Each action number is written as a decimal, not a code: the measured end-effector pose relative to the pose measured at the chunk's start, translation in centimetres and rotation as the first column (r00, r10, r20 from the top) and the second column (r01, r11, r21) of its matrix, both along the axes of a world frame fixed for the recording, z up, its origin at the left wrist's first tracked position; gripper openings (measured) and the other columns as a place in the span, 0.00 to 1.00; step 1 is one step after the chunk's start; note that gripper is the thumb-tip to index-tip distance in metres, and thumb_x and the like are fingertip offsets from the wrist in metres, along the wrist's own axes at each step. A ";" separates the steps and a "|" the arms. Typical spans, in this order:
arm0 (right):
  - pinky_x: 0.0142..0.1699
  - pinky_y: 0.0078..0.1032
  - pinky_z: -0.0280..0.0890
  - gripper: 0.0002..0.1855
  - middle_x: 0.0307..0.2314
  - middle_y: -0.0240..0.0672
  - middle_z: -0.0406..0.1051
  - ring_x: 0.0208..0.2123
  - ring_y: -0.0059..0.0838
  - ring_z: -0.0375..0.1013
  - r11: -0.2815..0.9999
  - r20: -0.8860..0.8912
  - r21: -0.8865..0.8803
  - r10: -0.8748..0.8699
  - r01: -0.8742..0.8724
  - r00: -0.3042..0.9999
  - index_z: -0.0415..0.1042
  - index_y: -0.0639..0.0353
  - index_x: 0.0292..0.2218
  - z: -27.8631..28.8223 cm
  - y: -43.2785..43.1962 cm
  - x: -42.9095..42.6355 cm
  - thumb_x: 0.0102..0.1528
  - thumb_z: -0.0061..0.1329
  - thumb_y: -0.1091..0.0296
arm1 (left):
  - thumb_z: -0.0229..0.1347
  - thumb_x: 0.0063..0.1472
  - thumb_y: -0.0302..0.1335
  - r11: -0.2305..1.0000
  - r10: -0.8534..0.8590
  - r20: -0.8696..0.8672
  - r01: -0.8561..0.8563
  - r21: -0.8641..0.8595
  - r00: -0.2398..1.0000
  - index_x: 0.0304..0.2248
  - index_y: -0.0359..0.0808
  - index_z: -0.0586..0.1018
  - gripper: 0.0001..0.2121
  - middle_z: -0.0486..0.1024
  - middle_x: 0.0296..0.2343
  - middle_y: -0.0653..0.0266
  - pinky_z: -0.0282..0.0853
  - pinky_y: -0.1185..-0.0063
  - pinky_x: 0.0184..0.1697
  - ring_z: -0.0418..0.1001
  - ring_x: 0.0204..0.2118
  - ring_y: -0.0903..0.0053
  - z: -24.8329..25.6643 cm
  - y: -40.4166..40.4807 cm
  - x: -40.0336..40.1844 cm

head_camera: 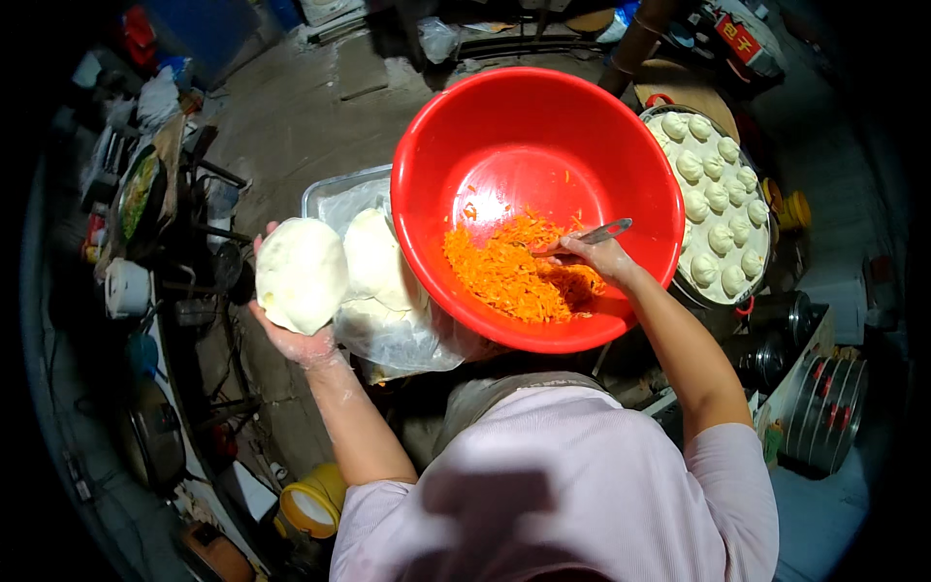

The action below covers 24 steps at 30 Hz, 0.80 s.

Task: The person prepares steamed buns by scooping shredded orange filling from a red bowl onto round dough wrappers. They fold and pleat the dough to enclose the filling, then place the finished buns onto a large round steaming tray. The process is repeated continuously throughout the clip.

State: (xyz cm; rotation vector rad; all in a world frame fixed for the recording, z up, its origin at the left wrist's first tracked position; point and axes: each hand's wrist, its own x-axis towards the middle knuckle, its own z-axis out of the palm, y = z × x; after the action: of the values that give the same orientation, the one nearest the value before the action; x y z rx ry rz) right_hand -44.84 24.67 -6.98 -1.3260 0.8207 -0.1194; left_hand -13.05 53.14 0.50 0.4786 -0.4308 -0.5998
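A round flat dough wrapper (301,275) lies across the palm of my left hand (305,346), to the left of the basin. My right hand (593,256) grips a metal spoon (608,231) by its handle; the bowl end is sunk in shredded orange filling (509,273), likely carrot. That filling is heaped at the near side of a large red plastic basin (534,102). Beside my left hand, more dough wrappers (374,254) rest on plastic sheeting (400,338) in a metal tray (349,174), partly hidden under the basin's rim.
At the right stands a round steamer tray (716,291) bearing several pleated buns (720,238). Stacked steamer tiers (822,415) and dark metal pots (782,320) sit lower right. A yellow bucket (314,502) is on the floor at lower left. A cluttered bench with a white container (128,289) runs along the left.
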 end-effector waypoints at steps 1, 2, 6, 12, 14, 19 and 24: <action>0.46 0.26 0.70 0.15 0.37 0.47 0.74 0.40 0.34 0.74 1.000 0.013 0.018 0.015 -0.015 1.000 0.71 0.73 0.37 0.2 -0.5 0.5 0.60 0.42 0.66 | 0.44 0.60 0.44 0.995 -0.066 -0.164 0.053 -0.080 0.984 0.60 0.38 0.51 0.33 0.48 0.60 0.57 0.43 0.55 0.62 0.44 0.63 0.59 -0.8 0.3 -0.6; 0.46 0.25 0.70 0.15 0.37 0.49 0.73 0.40 0.35 0.74 0.999 0.025 0.035 0.029 -0.030 0.999 0.71 0.74 0.37 0.4 -0.9 0.8 0.60 0.42 0.67 | 0.43 0.61 0.41 0.999 0.014 -0.200 -0.008 0.031 0.980 0.60 0.37 0.52 0.31 0.49 0.60 0.54 0.43 0.54 0.62 0.45 0.63 0.58 -1.8 0.0 -1.7; 0.44 0.26 0.72 0.14 0.35 0.52 0.73 0.38 0.38 0.75 0.988 0.086 0.147 -0.062 0.049 0.994 0.70 0.75 0.35 2.1 -2.6 -0.2 0.59 0.43 0.68 | 0.33 0.65 0.34 0.981 -0.128 -0.311 0.073 -0.180 0.942 0.59 0.35 0.55 0.24 0.51 0.59 0.50 0.47 0.55 0.61 0.51 0.60 0.55 -1.4 -1.3 -5.9; 0.47 0.27 0.71 0.17 0.36 0.49 0.72 0.38 0.39 0.74 0.929 0.206 0.364 -0.150 0.066 0.967 0.70 0.76 0.39 3.7 -4.9 -4.7 0.58 0.45 0.66 | 0.35 0.65 0.37 0.996 -0.019 -0.396 -0.016 -0.083 0.918 0.58 0.34 0.57 0.24 0.54 0.58 0.53 0.47 0.58 0.62 0.52 0.60 0.58 0.2 -2.8 -11.1; 0.47 0.26 0.71 0.17 0.36 0.49 0.72 0.38 0.38 0.74 0.925 0.234 0.368 -0.192 0.096 0.953 0.70 0.76 0.39 4.2 -5.1 -6.2 0.58 0.45 0.66 | 0.36 0.65 0.37 0.976 -0.154 -0.351 0.087 -0.198 0.924 0.57 0.33 0.58 0.24 0.55 0.57 0.54 0.48 0.60 0.62 0.53 0.60 0.58 -0.8 -3.4 -12.4; 0.48 0.26 0.70 0.17 0.36 0.48 0.72 0.38 0.37 0.75 0.959 0.260 0.252 -0.198 0.132 0.945 0.70 0.74 0.39 6.1 -5.0 -8.3 0.59 0.44 0.65 | 0.35 0.64 0.40 0.953 -0.229 -0.343 0.138 -0.270 0.911 0.56 0.33 0.60 0.26 0.59 0.56 0.51 0.52 0.56 0.59 0.57 0.58 0.55 -1.8 -5.0 -14.6; 0.44 0.24 0.69 0.16 0.33 0.39 0.74 0.36 0.29 0.75 0.984 0.038 -0.159 0.082 -0.075 0.996 0.71 0.68 0.39 2.0 -6.6 -5.3 0.59 0.44 0.62 | 0.35 0.65 0.41 0.959 -0.216 -0.358 0.128 -0.254 0.908 0.56 0.32 0.59 0.26 0.57 0.56 0.49 0.51 0.57 0.60 0.57 0.58 0.55 -2.3 -3.6 -15.8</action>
State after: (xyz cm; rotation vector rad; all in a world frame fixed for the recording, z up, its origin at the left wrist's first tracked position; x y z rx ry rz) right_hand -50.10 18.05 -5.01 -1.4979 0.7319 -0.1537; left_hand -28.88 49.55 -1.80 0.0974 -0.1634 -0.7880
